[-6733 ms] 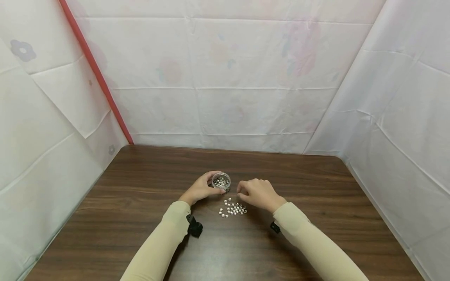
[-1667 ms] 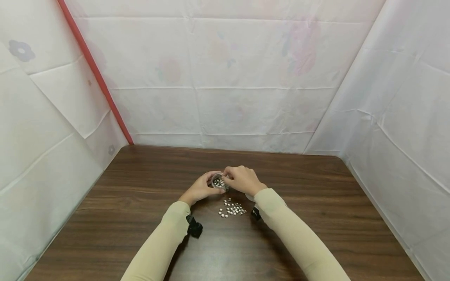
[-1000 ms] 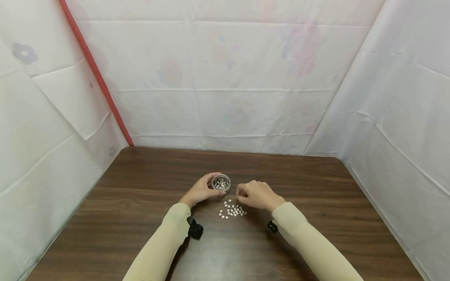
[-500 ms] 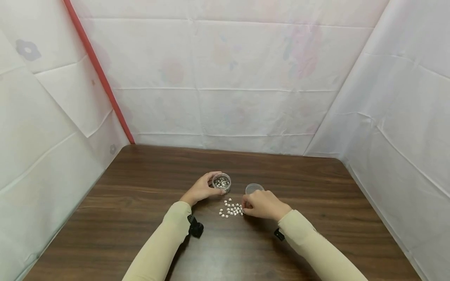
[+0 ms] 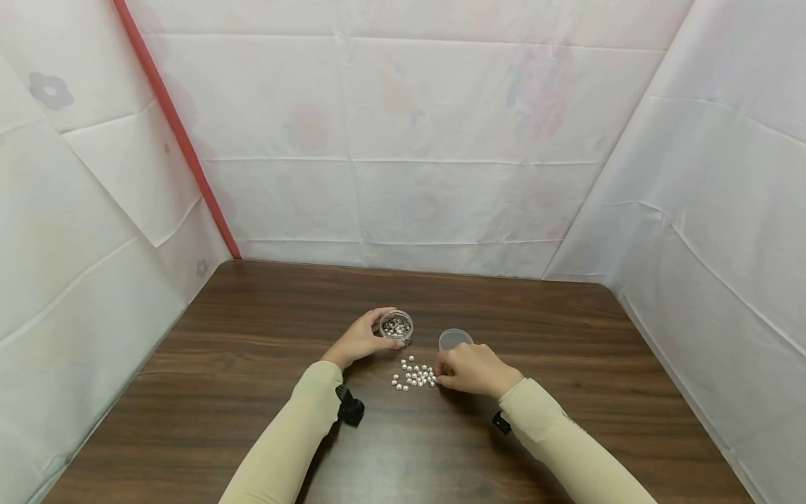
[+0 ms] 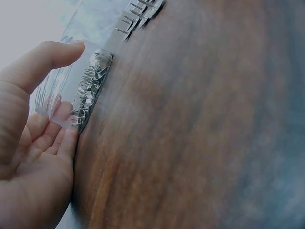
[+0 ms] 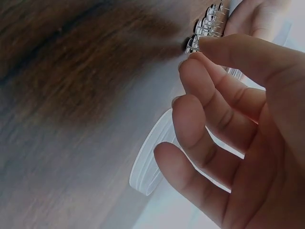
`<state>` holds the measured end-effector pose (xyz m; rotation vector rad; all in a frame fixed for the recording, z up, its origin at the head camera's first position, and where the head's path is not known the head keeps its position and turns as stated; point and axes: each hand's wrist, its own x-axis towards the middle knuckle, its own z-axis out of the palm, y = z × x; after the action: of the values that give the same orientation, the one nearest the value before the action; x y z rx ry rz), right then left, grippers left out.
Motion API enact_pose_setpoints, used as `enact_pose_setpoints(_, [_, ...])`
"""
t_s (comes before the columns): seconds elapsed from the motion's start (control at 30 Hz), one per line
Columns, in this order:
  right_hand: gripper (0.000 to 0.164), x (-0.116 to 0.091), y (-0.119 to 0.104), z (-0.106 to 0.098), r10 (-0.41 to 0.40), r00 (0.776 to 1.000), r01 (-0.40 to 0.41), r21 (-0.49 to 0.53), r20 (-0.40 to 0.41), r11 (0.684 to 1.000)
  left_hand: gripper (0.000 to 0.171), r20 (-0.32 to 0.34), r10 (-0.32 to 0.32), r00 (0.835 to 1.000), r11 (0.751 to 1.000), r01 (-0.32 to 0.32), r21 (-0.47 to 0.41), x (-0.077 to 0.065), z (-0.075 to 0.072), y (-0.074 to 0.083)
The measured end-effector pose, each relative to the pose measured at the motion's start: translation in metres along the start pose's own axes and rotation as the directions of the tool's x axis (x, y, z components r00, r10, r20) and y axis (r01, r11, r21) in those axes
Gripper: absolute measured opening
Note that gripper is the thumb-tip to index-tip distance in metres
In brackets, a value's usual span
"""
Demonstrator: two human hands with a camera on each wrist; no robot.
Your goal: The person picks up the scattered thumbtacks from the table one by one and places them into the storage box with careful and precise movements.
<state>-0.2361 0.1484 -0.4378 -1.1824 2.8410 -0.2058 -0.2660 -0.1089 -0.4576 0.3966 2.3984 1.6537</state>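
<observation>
My left hand [image 5: 363,340] grips a clear round plastic jar [image 6: 52,93], thumb on the near side and fingers behind it. Silver thumbtacks [image 5: 397,327] cover the bottom of the jar. In front of it a loose pile of thumbtacks [image 5: 416,376] lies on the table, several with points up in the left wrist view. At the pile's right edge, my right hand [image 5: 474,369] has thumb and index finger closed about a thumbtack [image 7: 190,45]. Its other fingers are bent and hold nothing. The exact contact at the fingertips is partly hidden.
A clear round lid [image 5: 455,338] lies on the table just behind my right hand, partly covered by it; the right wrist view shows its rim. The brown wooden table [image 5: 277,308] ends at white cloth walls [image 5: 409,203] behind and at both sides.
My right hand was over the jar, then drew back right and came down at the pile's right edge, uncovering the lid. The left hand and jar have stayed in place.
</observation>
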Motion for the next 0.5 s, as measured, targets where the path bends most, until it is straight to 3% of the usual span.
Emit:
enact_pose_setpoints(0.07, [0.010, 0.000, 0.000, 0.001, 0.003, 1.000, -0.003, -0.001, 0.001, 1.000, 0.074, 0.008, -0.003, 1.000, 1.000, 0.003, -0.001, 0.001, 0.000, -0.002])
enact_pose_setpoints(0.23, [0.012, -0.001, 0.000, 0.001, 0.001, 1.000, -0.001, -0.007, -0.016, 1.000, 0.077, -0.019, 0.003, 1.000, 1.000, -0.004, -0.011, 0.015, 0.003, -0.028])
enact_pose_setpoints(0.5, [0.013, -0.001, 0.003, 0.005, -0.006, 1.000, 0.005, -0.017, -0.023, 1.000, 0.074, -0.042, -0.005, 0.999, 1.000, 0.005, -0.005, 0.017, 0.004, -0.033])
